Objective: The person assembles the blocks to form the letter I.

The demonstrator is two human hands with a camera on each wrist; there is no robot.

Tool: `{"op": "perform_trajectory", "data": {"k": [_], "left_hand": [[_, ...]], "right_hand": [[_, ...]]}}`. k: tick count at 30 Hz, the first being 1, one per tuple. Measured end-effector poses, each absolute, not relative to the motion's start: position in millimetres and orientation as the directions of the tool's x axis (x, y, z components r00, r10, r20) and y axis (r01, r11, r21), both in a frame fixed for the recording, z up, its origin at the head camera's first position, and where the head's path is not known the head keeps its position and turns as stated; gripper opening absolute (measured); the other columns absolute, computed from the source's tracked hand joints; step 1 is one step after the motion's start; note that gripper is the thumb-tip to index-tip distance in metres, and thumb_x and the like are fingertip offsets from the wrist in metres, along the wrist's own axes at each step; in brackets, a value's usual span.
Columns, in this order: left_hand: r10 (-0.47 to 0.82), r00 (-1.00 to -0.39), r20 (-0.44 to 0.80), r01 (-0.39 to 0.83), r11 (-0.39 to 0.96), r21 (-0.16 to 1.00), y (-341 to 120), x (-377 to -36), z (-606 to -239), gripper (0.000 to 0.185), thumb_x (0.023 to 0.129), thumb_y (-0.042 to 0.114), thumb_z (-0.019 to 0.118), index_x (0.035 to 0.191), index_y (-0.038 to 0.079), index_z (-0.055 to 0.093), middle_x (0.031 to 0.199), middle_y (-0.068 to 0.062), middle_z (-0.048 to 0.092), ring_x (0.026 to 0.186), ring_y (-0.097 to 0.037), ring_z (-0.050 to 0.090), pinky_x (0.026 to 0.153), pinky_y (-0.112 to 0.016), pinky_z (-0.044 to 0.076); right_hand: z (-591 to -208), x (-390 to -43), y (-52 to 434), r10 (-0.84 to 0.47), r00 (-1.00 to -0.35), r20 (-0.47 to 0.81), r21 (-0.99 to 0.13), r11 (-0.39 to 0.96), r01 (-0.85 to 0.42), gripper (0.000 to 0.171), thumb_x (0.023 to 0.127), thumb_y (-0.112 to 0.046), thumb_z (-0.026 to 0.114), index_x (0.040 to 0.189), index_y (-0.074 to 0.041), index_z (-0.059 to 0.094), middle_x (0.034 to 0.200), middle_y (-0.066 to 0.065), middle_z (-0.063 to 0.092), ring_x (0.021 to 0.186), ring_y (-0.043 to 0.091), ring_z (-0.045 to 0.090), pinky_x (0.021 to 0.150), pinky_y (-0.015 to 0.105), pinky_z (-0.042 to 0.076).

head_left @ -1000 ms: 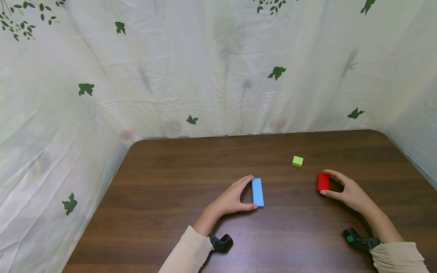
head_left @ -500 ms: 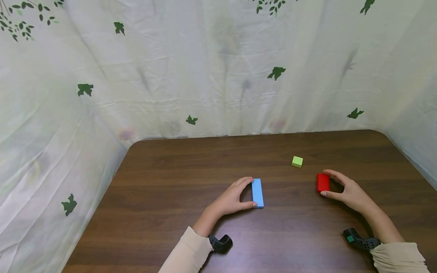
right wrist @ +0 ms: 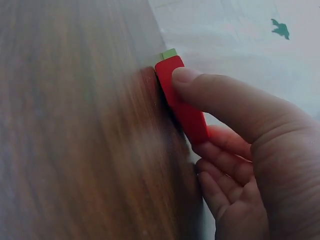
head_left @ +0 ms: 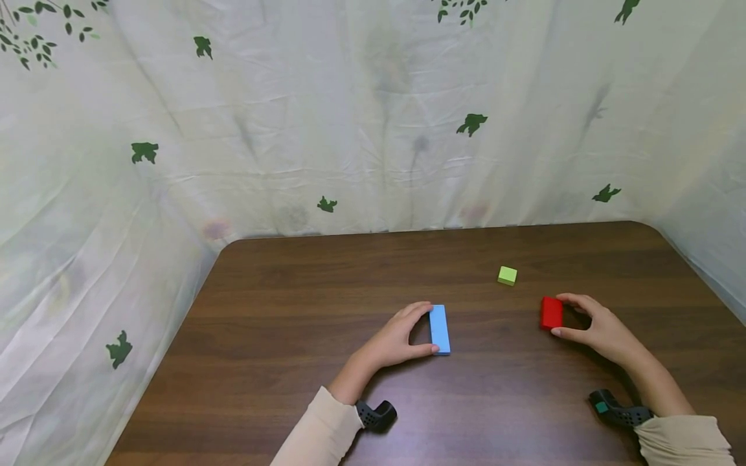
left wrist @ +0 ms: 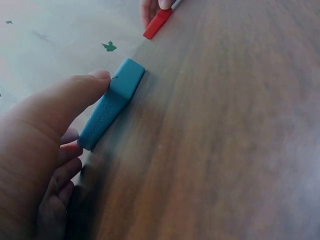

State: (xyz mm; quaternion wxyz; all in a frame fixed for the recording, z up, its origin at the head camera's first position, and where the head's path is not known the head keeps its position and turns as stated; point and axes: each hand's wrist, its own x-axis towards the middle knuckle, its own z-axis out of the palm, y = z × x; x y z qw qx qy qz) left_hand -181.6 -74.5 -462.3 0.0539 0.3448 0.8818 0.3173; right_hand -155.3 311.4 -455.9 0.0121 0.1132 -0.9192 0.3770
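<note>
A long blue block (head_left: pixel 440 330) lies on the brown table. My left hand (head_left: pixel 396 336) spans it from the left, thumb at the near end and fingertips at the far end. The left wrist view shows the thumb against the side of this blue block (left wrist: pixel 112 102). To the right, my right hand (head_left: pixel 600 330) holds a shorter red block (head_left: pixel 551 313) between thumb and fingers, at its near and far ends. In the right wrist view the thumb overlaps the red block (right wrist: pixel 187 107), with fingertips at its lower end.
A small light green block (head_left: pixel 508 276) sits farther back, between the two hands. The wooden table (head_left: pixel 291 278) ends at a pale curtain (head_left: pixel 350 129) printed with green leaf shapes. Black wrist devices, such as the left one (head_left: pixel 379 416), are worn at both cuffs.
My right hand has shifted slightly right and toward me, its fingertips now nearer the red block's right edge. The red block has barely moved. My left hand and the blue block stay nearly still.
</note>
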Motion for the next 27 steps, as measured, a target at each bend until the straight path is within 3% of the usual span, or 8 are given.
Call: {"op": "perform_trajectory", "data": {"k": [12,18,27], "left_hand": [[0.643,-0.757,0.117,0.573,0.565,0.594,-74.7,-181.4,-462.2,0.071,0.082,0.04,0.063,0.138,0.01,0.032,0.14,-0.004,0.032,0.128,-0.018,0.027,0.101,-0.036,0.026],[0.644,-0.756,0.12,0.576,0.566,0.59,-74.8,-181.0,-461.6,0.071,0.082,0.04,0.063,0.138,0.009,0.033,0.14,-0.004,0.032,0.128,-0.018,0.027,0.101,-0.036,0.026],[0.64,-0.761,0.105,0.566,0.577,0.589,-74.5,-180.4,-460.3,0.071,0.082,0.042,0.062,0.139,0.01,0.032,0.141,-0.004,0.031,0.128,-0.018,0.027,0.101,-0.037,0.026]], "right_hand": [[-451.1,-153.0,305.0,-0.138,-0.981,0.139,-0.7,0.687,-0.196,0.066,0.074,-0.025,0.075,0.123,0.004,0.041,0.118,0.024,0.044,0.103,0.042,0.047,0.08,0.05,0.038],[-444.8,-151.1,297.7,-0.144,-0.976,0.165,-0.694,0.686,-0.219,0.066,0.073,-0.026,0.076,0.123,0.002,0.043,0.117,0.021,0.046,0.102,0.041,0.048,0.078,0.033,0.043],[-439.5,-150.2,285.0,-0.189,-0.955,0.23,-0.691,0.66,-0.296,0.063,0.071,-0.021,0.077,0.121,0.001,0.045,0.116,0.017,0.047,0.099,0.036,0.051,0.074,0.008,0.036]]}}
